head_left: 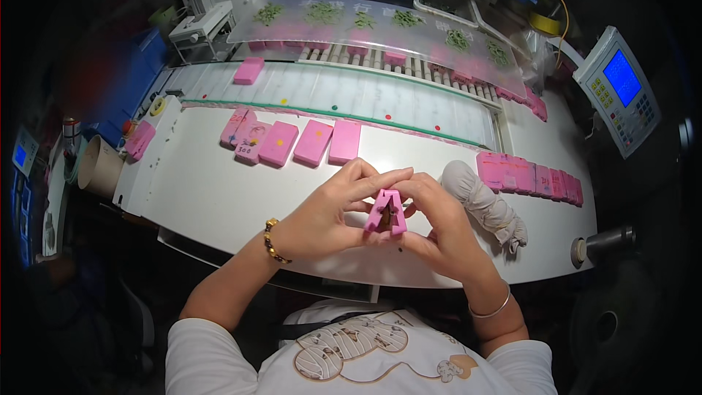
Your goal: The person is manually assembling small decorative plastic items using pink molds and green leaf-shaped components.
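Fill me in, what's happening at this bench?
A person seated at a white worktable holds a small pink block between the left hand and right hand, fingertips of both pinching it just above the table. A row of flat pink blocks lies beyond the hands, another row to the right, beside a rolled grey cloth. One pink block sits on the conveyor behind.

Head camera, looking down over my workbench

I see one view only, from a fisheye worn on my head, tilted steeply down and forward. It sits close above my left hand [322,212] and right hand [439,227], takes in the white table [219,190] and the conveyor [365,91] beyond, edges bending toward the dark rim.
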{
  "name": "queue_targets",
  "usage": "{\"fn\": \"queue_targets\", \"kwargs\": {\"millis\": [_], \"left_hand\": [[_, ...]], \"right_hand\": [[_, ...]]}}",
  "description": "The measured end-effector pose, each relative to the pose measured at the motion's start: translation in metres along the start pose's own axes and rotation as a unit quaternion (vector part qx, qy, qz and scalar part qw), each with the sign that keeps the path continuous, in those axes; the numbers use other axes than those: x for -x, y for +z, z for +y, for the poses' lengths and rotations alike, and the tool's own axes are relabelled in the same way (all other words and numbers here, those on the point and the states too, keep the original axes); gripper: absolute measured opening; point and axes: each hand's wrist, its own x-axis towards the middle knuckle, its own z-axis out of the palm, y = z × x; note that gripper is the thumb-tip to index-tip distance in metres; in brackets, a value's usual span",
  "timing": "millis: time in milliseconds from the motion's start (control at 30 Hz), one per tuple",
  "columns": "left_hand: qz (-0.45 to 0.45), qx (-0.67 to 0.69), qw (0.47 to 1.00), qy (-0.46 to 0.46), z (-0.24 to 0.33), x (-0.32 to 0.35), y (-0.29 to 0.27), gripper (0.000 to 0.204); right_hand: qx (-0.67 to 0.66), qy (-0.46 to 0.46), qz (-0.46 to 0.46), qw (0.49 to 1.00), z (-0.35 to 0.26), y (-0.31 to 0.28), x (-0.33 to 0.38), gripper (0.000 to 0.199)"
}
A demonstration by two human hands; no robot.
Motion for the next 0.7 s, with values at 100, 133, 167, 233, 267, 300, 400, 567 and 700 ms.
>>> {"fn": "queue_targets", "kwargs": {"millis": [100, 133, 167, 233, 267, 300, 400, 567, 700], "left_hand": [[-0.028, 0.007, 1.0, 0.01, 0.001, 0.002, -0.005, 0.086], [0.008, 0.038, 0.999, 0.013, -0.001, 0.003, -0.004, 0.086], [0.045, 0.069, 0.996, 0.017, -0.003, 0.004, -0.003, 0.086], [0.122, 0.241, 0.963, -0.022, -0.002, 0.003, 0.006, 0.069], [0.153, 0.316, 0.935, -0.044, 0.003, 0.0, 0.013, 0.064], [0.152, 0.317, 0.935, -0.043, -0.001, -0.005, 0.021, 0.064], [0.228, 0.194, 0.945, 0.134, -0.009, -0.009, 0.034, 0.055], [0.202, 0.231, 0.945, 0.111, -0.014, -0.007, 0.047, 0.044], [0.145, 0.454, 0.879, -0.027, -0.016, -0.008, 0.044, 0.042]], "right_hand": [[-0.066, 0.024, -0.029, 0.997, 0.004, -0.007, 0.0, 0.048], [-0.111, 0.039, -0.023, 0.993, 0.007, -0.008, 0.001, 0.048], [-0.175, 0.091, 0.01, 0.98, 0.005, -0.006, 0.001, 0.044], [-0.284, 0.12, 0.08, 0.948, 0.007, 0.002, 0.0, 0.042], [-0.387, 0.147, 0.15, 0.898, 0.009, 0.006, -0.001, 0.04], [-0.412, 0.158, 0.144, 0.886, 0.011, 0.007, -0.002, 0.039], [-0.462, 0.189, 0.168, 0.85, 0.011, 0.015, -0.007, 0.038], [-0.336, 0.12, 0.109, 0.928, 0.017, 0.002, -0.009, 0.032], [-0.238, 0.099, 0.055, 0.965, 0.016, 0.003, -0.007, 0.034]]}}
